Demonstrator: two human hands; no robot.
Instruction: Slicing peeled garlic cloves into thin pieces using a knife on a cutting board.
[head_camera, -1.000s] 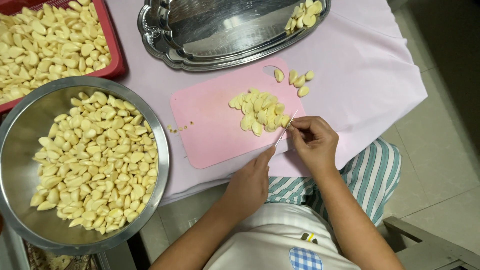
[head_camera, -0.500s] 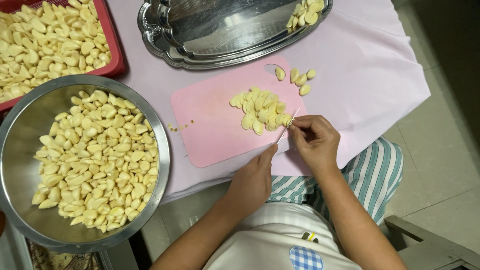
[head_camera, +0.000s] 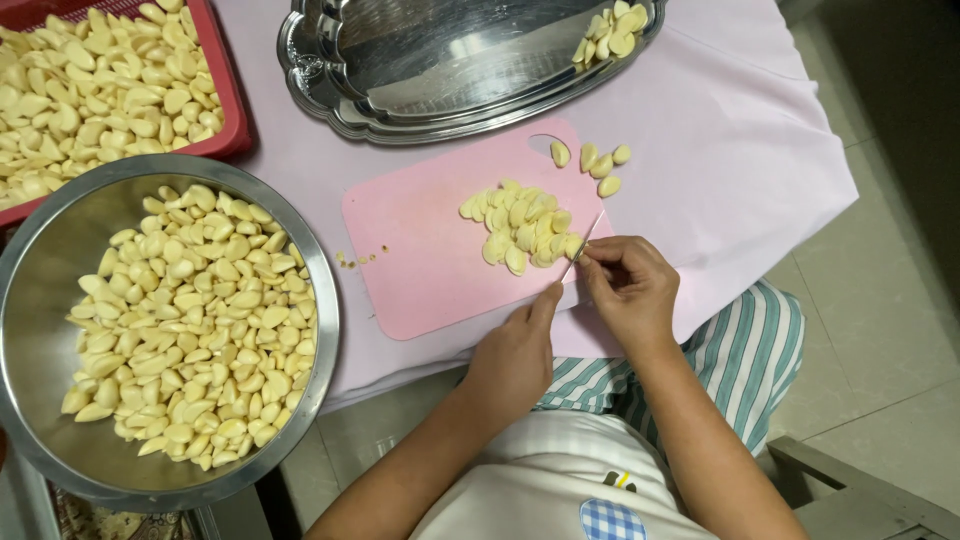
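Right hand (head_camera: 632, 290) curled shut around the handle of a small thin-bladed knife (head_camera: 583, 246), blade angled up toward the heap of peeled pale-yellow garlic cloves (head_camera: 520, 228). Left hand (head_camera: 517, 345) beside it, fingers drawn loosely together, fingertips (head_camera: 551, 293) pressed down at the near edge of the pink plastic cutting board (head_camera: 425, 255), right by the knife's base; whether a clove was pinched underneath, impossible to tell. Heap sat on the right half of that board, touching the blade tip. Four loose garlic cloves (head_camera: 592, 165) lay at the board's far right corner, partly on the pale lilac tablecloth (head_camera: 740, 150). A few tiny trimmed bits (head_camera: 358, 258) scattered just off the board's left edge. Large round steel bowl (head_camera: 40, 270) to the left, filled with more peeled cloves. Red plastic basket (head_camera: 228, 90) behind the bowl, also full of cloves. Oval scalloped steel tray (head_camera: 420, 70) beyond the board, holding a small clump of cloves at its far right end. Striped green-and-white trousers (head_camera: 745, 350) visible below the table edge.
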